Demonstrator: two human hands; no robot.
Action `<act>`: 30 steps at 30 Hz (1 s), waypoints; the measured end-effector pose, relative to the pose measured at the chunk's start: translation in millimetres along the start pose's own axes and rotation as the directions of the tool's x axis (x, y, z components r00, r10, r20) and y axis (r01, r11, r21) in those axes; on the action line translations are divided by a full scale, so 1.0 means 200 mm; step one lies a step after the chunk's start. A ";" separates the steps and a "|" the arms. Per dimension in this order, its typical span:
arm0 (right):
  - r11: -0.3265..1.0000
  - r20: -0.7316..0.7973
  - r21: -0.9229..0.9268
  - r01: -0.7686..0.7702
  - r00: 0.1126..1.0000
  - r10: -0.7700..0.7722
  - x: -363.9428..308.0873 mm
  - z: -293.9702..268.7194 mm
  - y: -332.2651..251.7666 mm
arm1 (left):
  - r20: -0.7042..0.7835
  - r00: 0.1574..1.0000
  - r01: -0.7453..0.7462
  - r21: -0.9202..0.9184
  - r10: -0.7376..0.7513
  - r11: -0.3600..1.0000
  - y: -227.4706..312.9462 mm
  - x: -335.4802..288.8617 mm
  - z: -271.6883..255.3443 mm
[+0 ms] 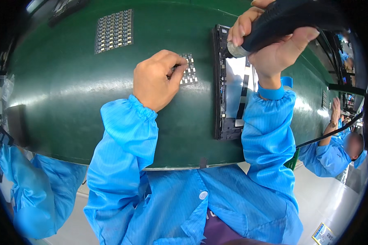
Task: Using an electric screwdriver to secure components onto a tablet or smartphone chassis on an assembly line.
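My right hand [280, 52] is wrapped around a thick black electric screwdriver [290, 22] with a pale, shiny nose. Its nose points down at the upper part of a black rectangular frame [220, 87], which has a white and silvery panel [234, 87] inside; the bit's tip is hard to make out. My left hand [156, 77] is closed in a pinch at the left side of a small sheet of dark pieces with pale rectangles [189, 69]. Whatever sits between thumb and forefinger is hidden.
A larger sheet of similar pieces [115, 30] lies at the far left of the green table [77, 118]. A dark box-like object [17, 124] stands by the left edge. Co-workers in blue sit on both sides, one with a raised hand [335, 110] at right.
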State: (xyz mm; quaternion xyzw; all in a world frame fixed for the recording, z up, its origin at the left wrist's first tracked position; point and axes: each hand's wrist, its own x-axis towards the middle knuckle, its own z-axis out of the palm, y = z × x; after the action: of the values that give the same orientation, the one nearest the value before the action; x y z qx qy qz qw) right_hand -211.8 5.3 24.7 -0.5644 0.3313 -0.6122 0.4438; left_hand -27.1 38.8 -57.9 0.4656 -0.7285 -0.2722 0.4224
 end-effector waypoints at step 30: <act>0.988 -0.286 -0.154 0.018 0.956 -0.062 -0.02 0.04 -0.04 | -0.115 0.984 -0.146 -0.087 0.136 0.985 -0.01 0.00 0.02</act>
State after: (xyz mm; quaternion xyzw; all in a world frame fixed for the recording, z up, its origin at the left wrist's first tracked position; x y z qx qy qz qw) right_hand -206.1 12.3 32.3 -0.5068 0.4263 -0.6707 0.3342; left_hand -29.5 37.9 -62.4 0.4063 -0.7219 -0.2500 0.5014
